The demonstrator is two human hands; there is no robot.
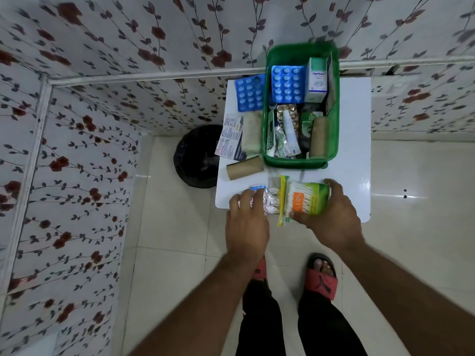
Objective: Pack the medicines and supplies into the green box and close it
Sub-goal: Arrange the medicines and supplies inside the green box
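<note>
At the near edge of the white surface [354, 155], the right hand [331, 214] is closed around a cotton swab packet [305, 199], fingers partly hidden behind it. The left hand [245, 219] lies flat, fingers spread over silver blister strips [270, 201], hiding much of them; no grip shows. Beyond, a brown roll [244, 168] lies beside the open green box [299, 160], whose crowded contents are hard to separate. Its far rim is blurred.
</note>
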